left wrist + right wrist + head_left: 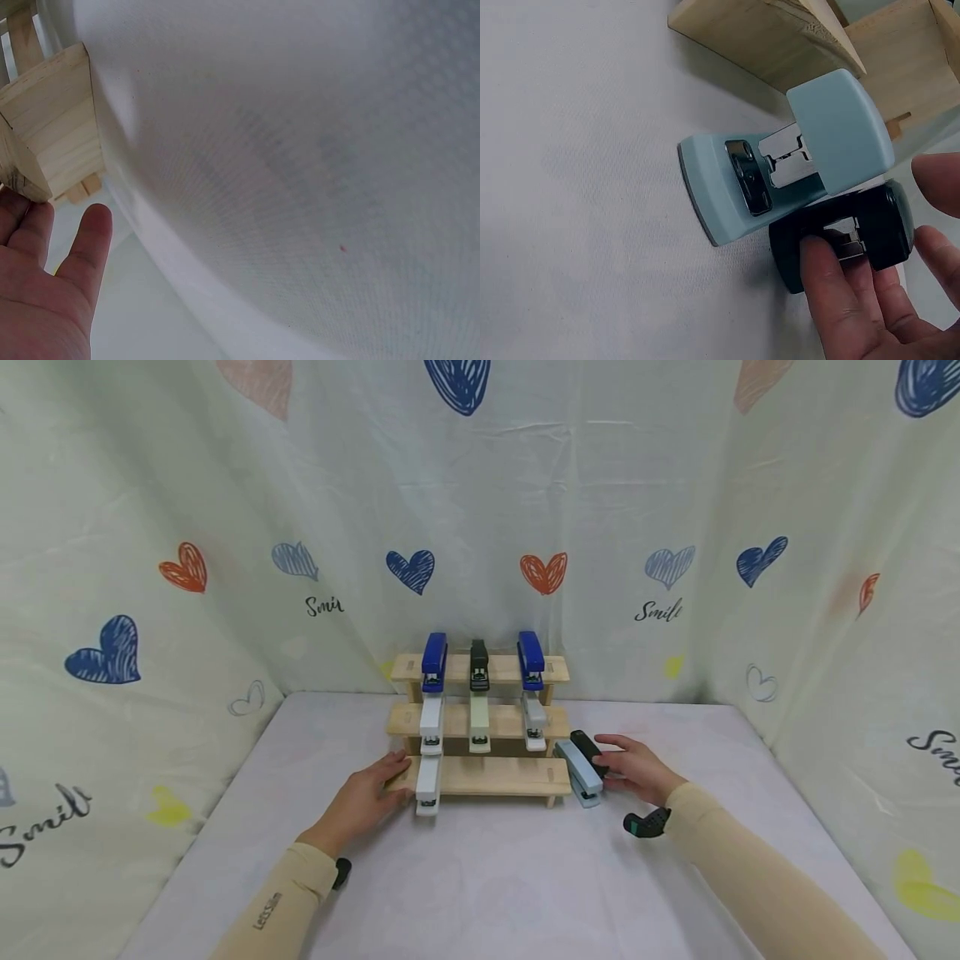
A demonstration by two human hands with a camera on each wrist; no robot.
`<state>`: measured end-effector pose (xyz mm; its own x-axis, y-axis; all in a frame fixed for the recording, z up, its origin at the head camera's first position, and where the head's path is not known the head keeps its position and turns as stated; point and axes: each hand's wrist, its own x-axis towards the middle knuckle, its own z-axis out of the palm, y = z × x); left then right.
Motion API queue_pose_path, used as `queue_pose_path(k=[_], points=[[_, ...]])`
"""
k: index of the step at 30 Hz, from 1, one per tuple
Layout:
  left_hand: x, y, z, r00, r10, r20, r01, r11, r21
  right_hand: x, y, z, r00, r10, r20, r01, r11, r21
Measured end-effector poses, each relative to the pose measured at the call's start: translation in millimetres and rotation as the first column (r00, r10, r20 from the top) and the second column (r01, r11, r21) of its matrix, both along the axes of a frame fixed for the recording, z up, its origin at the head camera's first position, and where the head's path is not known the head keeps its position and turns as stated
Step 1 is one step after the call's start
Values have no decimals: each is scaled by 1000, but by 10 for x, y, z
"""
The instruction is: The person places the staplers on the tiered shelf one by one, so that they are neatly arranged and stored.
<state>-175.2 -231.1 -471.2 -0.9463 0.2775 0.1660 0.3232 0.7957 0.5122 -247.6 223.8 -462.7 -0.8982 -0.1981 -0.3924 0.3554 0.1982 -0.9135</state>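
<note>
At the right end of the wooden tiered rack (495,775), my right hand (637,768) grips a small black stapler (881,229). In the right wrist view its thumb lies at the stapler's mouth and other fingers reach behind it, the upper ones standing apart. Directly beside the black one, on the table, lies a light blue stapler (840,131). My left hand (367,797) holds the left end of the lowest shelf board (60,127), little finger sticking out straight. Right by that hand, a white stapler (428,783) rests on the bottom shelf.
Blue staplers (433,660) stand left and right on the top shelf, with a black stapler (478,665) between. The middle shelf carries a white stapler (431,722), a pale green stapler (479,721) and a grey stapler (533,720). A heart-printed curtain (480,485) hangs behind the white-covered table (495,885).
</note>
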Motion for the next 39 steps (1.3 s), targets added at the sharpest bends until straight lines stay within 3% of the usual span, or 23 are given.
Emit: queue_pose_path(k=[16, 39], points=[[-5, 1, -7, 1000, -7, -22, 7, 1000, -1, -23, -21, -20, 1000, 6, -7, -6, 1000, -3], [0, -5, -21, 999, -9, -32, 9, 1000, 1, -41, -28, -69, 998, -62, 20, 63, 997, -51]])
